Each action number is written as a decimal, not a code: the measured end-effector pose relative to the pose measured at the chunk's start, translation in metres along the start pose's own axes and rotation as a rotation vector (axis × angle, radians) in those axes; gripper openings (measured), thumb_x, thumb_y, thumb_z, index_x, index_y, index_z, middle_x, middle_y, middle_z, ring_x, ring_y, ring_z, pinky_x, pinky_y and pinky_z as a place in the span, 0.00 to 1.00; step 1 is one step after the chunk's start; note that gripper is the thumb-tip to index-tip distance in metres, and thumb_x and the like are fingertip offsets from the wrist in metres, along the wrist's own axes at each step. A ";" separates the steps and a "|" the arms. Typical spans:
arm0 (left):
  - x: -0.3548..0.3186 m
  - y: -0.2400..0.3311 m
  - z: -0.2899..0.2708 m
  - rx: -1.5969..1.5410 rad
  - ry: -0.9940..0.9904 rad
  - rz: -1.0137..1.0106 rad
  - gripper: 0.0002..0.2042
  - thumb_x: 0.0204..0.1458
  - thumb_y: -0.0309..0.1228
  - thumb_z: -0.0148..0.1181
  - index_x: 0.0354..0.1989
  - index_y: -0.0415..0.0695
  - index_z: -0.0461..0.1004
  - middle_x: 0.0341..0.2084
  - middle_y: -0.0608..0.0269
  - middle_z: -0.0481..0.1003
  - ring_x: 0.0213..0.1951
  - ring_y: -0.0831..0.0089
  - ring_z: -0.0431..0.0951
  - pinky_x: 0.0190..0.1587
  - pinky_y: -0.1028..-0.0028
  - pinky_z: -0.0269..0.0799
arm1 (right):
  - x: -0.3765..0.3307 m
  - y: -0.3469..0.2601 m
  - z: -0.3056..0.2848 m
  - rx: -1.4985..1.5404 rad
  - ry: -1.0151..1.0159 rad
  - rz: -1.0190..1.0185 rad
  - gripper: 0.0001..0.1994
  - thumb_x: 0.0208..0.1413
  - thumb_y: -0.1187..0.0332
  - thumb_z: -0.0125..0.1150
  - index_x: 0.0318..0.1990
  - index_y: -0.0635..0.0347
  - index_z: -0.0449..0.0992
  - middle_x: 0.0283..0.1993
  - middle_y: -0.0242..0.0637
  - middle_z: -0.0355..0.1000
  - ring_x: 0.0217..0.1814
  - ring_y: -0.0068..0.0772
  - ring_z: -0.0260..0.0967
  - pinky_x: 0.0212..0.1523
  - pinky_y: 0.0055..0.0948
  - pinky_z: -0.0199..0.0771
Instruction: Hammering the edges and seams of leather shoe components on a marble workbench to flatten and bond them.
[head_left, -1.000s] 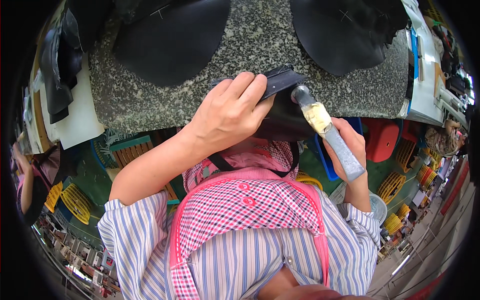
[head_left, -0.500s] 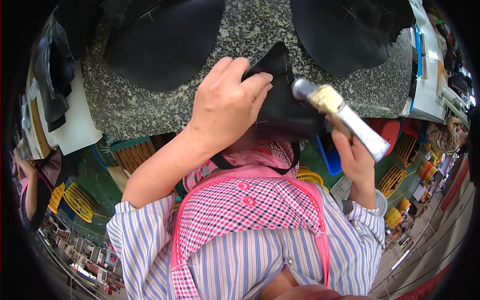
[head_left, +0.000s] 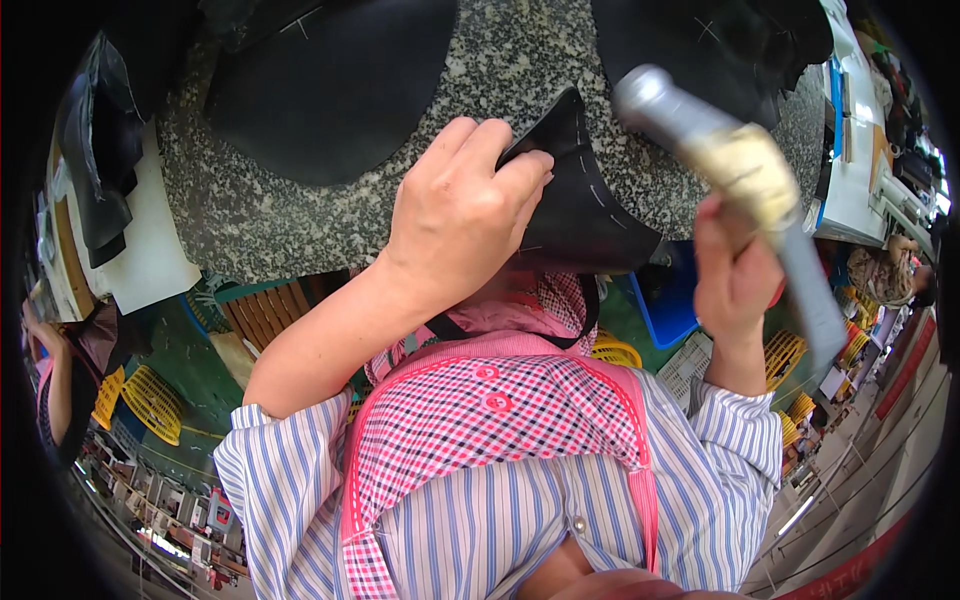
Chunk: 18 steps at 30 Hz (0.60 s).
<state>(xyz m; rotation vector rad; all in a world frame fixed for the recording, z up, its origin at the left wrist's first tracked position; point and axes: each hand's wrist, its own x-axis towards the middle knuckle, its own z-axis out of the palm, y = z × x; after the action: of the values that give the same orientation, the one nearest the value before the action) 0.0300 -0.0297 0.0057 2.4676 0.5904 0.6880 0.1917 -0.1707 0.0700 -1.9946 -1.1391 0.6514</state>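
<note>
A piece of black leather (head_left: pixel 590 215) with pale marks along one side lies at the near edge of the speckled granite slab (head_left: pixel 505 60), its top corner folded. My left hand (head_left: pixel 455 210) is closed on its left edge, fingers curled and thumb pressing on top. To the right, my right hand (head_left: pixel 740 285) is wrapped round a hammer (head_left: pixel 745 170) with a yellowish binding at its middle. Motion blurs the hammer, whose metal head is raised above the slab and apart from the leather. The leather's lower part hangs over the edge toward my apron.
Two larger black leather pieces, one left (head_left: pixel 330 100) and one right (head_left: pixel 730 50), lie farther back on the slab. A blue bin (head_left: pixel 665 310) and yellow baskets (head_left: pixel 152 400) stand below. Another person's arm (head_left: pixel 55 375) shows at far left, another person (head_left: pixel 885 275) at far right.
My right hand has lifted the hammer up and to the right, away from the leather. The leather's right side has shifted slightly, while my left hand keeps its hold almost in place.
</note>
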 end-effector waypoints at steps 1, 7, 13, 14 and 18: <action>0.001 -0.001 0.000 -0.002 0.004 0.001 0.07 0.34 0.24 0.62 0.26 0.43 0.75 0.21 0.62 0.64 0.27 0.67 0.67 0.28 0.72 0.68 | 0.001 0.001 0.003 -0.125 -0.115 -0.053 0.08 0.50 0.76 0.55 0.39 0.64 0.69 0.26 0.39 0.68 0.25 0.29 0.67 0.26 0.23 0.65; 0.001 -0.005 0.000 -0.026 0.028 0.008 0.08 0.36 0.26 0.65 0.28 0.46 0.76 0.19 0.64 0.64 0.23 0.66 0.67 0.24 0.70 0.64 | -0.010 0.005 -0.001 -0.215 -0.371 -0.049 0.04 0.50 0.75 0.54 0.32 0.64 0.67 0.18 0.36 0.60 0.17 0.27 0.59 0.20 0.24 0.58; -0.007 -0.016 -0.015 -0.215 -0.046 0.135 0.11 0.33 0.24 0.62 0.31 0.43 0.76 0.26 0.60 0.70 0.28 0.65 0.71 0.27 0.71 0.68 | -0.022 0.006 0.005 -0.245 -0.327 0.017 0.08 0.45 0.75 0.59 0.33 0.62 0.67 0.23 0.43 0.67 0.24 0.45 0.70 0.22 0.31 0.67; -0.010 -0.017 -0.016 -0.158 -0.059 0.226 0.12 0.31 0.24 0.61 0.30 0.41 0.75 0.28 0.58 0.70 0.29 0.64 0.72 0.28 0.71 0.70 | -0.023 0.007 0.005 -0.244 -0.330 0.016 0.08 0.45 0.75 0.59 0.33 0.62 0.67 0.23 0.43 0.67 0.24 0.45 0.70 0.22 0.31 0.67; -0.024 -0.011 -0.012 -0.011 -0.044 0.425 0.14 0.28 0.23 0.58 0.29 0.37 0.74 0.29 0.54 0.70 0.30 0.61 0.73 0.28 0.71 0.72 | -0.027 0.010 0.008 -0.239 -0.287 -0.015 0.07 0.48 0.75 0.58 0.33 0.63 0.67 0.23 0.43 0.66 0.23 0.45 0.69 0.22 0.30 0.66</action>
<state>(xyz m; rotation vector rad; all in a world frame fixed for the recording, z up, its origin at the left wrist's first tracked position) 0.0011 -0.0294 -0.0003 2.6140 0.0380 0.7869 0.1780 -0.1945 0.0586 -2.1358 -1.4597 0.8475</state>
